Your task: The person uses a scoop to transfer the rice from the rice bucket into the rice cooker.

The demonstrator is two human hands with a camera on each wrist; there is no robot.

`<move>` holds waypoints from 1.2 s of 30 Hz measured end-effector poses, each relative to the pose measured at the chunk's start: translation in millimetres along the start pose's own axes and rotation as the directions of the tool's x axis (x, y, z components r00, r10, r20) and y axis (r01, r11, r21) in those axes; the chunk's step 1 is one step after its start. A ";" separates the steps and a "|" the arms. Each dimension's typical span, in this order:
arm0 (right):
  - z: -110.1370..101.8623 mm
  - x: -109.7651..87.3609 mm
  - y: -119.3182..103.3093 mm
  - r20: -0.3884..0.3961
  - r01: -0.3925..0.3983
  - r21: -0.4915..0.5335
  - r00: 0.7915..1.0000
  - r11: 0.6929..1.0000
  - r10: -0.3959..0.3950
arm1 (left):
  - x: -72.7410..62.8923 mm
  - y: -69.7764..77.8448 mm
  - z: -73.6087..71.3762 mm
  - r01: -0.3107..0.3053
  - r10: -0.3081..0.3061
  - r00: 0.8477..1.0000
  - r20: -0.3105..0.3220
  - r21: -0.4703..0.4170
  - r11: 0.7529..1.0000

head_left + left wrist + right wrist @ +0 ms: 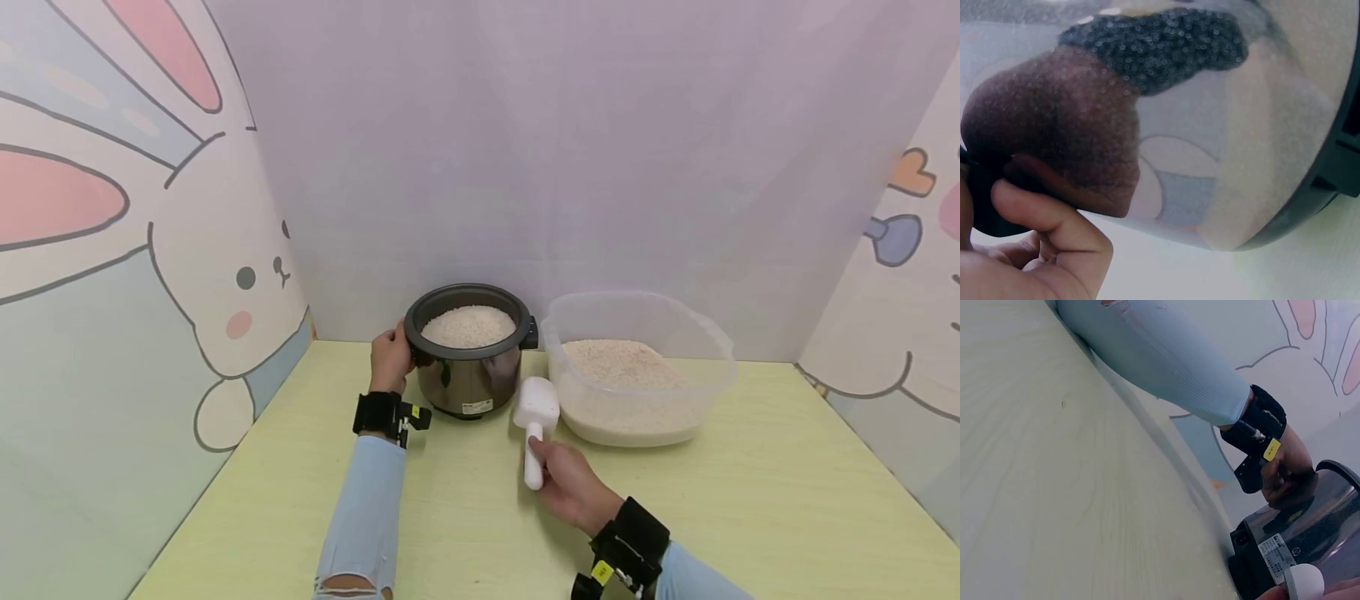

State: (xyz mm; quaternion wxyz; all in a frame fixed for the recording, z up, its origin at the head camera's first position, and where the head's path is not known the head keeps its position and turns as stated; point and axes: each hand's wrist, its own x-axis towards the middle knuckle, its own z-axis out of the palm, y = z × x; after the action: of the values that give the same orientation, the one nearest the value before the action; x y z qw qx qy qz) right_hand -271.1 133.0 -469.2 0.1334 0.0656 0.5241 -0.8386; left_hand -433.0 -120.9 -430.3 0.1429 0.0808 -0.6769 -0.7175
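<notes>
A dark, shiny rice cooker (468, 382) stands at the back of the table, its pot filled high with white rice (471, 327). My left hand (390, 360) holds it by the left side handle; the left wrist view has thumb and fingers curled at that black handle (988, 203). In my right hand (576, 486) is a white rice scoop (537, 403), gripped by its handle, its head pointing away from me between the cooker and a clear plastic tub (720, 375). Only the rounded end of the scoop handle (1305, 582) shows in the right wrist view.
The tub, just right of the cooker, holds a sloping heap of rice (622, 364). A pale yellow-green table (787, 500) lies under everything. Behind it hangs a plain lilac backdrop (600, 150), with cartoon-printed panels (225, 325) on both sides.
</notes>
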 end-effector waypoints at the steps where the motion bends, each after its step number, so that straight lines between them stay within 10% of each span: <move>1: -0.7 1.1 -0.6 -0.001 -0.003 -0.018 1.000 1.000 0.003 | -0.3 0.1 -0.1 -0.002 0.002 1.000 -0.001 0.000 1.000; 36: -1.8 -10.3 -17.8 -0.100 -0.061 -0.205 0.994 0.977 0.041 | 0.0 2.4 -1.4 0.012 -0.012 1.000 0.016 0.018 1.000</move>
State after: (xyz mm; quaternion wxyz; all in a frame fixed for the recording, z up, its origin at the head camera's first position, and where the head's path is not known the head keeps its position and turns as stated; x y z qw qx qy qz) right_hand -266.5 143.6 -452.0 0.1360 0.1046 0.6128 -0.7714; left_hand -432.4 -122.3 -428.0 0.1323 0.0802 -0.6838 -0.7131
